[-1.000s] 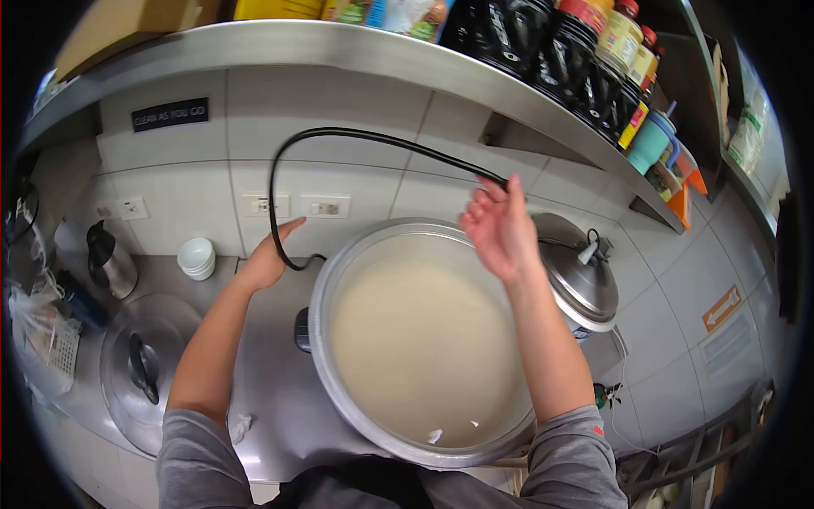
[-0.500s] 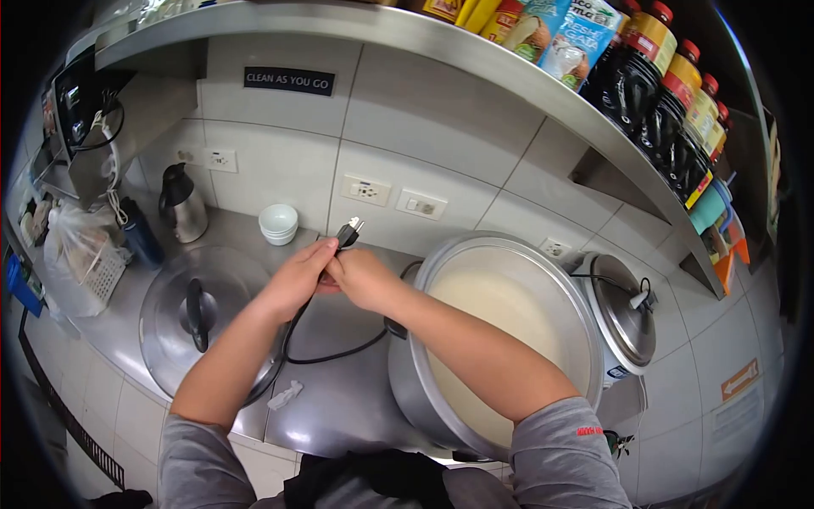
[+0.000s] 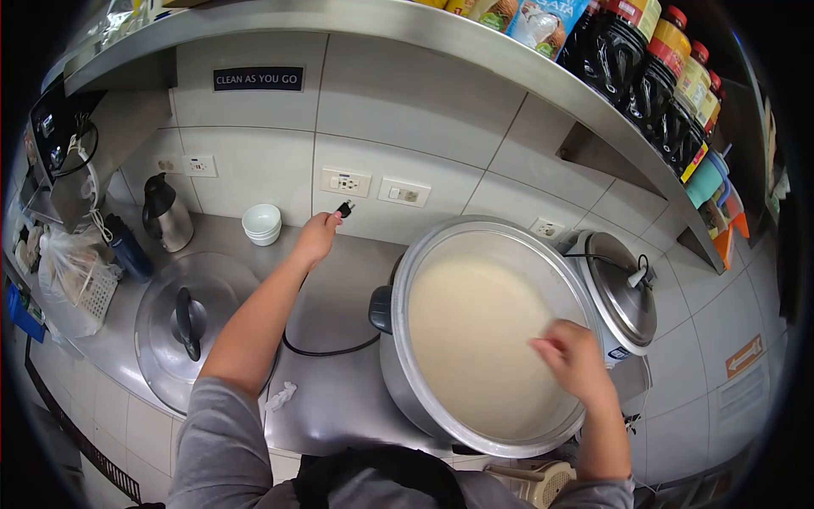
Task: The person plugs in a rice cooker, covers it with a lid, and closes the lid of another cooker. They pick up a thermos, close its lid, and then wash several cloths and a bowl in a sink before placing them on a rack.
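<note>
A: What does the left hand have?

B: Its grip is pinched around a small black plug with metal prongs. The prongs stick out past the fingertips, facing the wall just below two white rectangular outlet plates, and touch neither.

A: And the right hand?

B: Fingers loosely curled, nothing visible in them. It's blurred, so I can't tell how tightly they close.

A: What's different?

B: Half a second ago both hands meet at the plug; now the right is away from it, over the right side of the big round silver metal pot. So the left alone carries the plug, with its prongs clear.

A: How are the arms set?

B: The left reaches well forward, nearly straight, its hand above the back of the shiny steel tabletop. The right forearm rises from the lower right, the hand in front of the pale cloudy liquid.

A: Where does the thin black cord run?

B: From below the left hand, in a loose curve across the tabletop to the pot's side, near its black handle. Its far end is hidden.
</note>
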A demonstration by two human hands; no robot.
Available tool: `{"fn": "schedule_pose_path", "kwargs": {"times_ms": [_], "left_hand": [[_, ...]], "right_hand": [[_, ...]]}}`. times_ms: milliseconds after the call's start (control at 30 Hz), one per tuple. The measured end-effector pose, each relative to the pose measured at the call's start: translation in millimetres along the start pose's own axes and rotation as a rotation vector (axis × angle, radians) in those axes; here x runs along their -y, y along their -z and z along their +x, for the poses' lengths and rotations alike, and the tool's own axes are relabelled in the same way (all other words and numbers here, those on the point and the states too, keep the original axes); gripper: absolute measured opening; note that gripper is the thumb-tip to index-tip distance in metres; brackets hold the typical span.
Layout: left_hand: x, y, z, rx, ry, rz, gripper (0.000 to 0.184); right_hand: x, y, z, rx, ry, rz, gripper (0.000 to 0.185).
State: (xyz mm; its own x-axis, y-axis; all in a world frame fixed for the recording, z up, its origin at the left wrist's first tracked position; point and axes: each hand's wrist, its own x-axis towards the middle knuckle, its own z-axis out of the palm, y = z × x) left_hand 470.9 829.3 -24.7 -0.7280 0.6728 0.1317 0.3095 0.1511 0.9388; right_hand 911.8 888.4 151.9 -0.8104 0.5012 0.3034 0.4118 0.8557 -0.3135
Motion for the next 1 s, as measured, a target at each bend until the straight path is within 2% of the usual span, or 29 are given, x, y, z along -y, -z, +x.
{"fn": "schedule_pose_path", "kwargs": {"times_ms": [33,100,167,233,333,567,833,1000], "left_hand": [[13.5,-8.5,17.1,0.007,0.003,0.004,0.044],[34.7,-24.5,47.4,-0.110,0.076,0.126,0.042],[32.7,-36.8,58.1,-0.106,0.101,0.120,0.042],[26.1,-47.7,66.2,-0.216,0.100,0.163,0.044],[42.6,-57.8,94.9,-0.245,0.110,0.170,0.045],[42.3,-67.1,113.2,-0.265,0.130,0.148,0.047],[39.7,-80.8,110.1,-0.262,0.111,0.159,0.045],[35.4,-85.0,101.0,-0.292,0.128,0.004,0.043]], "right_hand": [[-19.4,9.4,-23.3,-0.061,-0.152,0.048,0.027],[-64.4,18.7,-75.1,-0.242,-0.350,0.078,0.028],[-93.4,19.6,-124.5,-0.410,-0.466,0.141,0.030],[-116.4,11.0,-170.6,-0.484,-0.618,0.223,0.031],[-118.2,-10.8,-208.3,-0.563,-0.699,0.302,0.031],[-116.9,-23.6,-227.5,-0.581,-0.670,0.192,0.032],[-117.3,-26.1,-206.2,-0.583,-0.671,0.179,0.032],[-128.5,-26.0,-209.4,-0.612,-0.656,0.095,0.032]]}}
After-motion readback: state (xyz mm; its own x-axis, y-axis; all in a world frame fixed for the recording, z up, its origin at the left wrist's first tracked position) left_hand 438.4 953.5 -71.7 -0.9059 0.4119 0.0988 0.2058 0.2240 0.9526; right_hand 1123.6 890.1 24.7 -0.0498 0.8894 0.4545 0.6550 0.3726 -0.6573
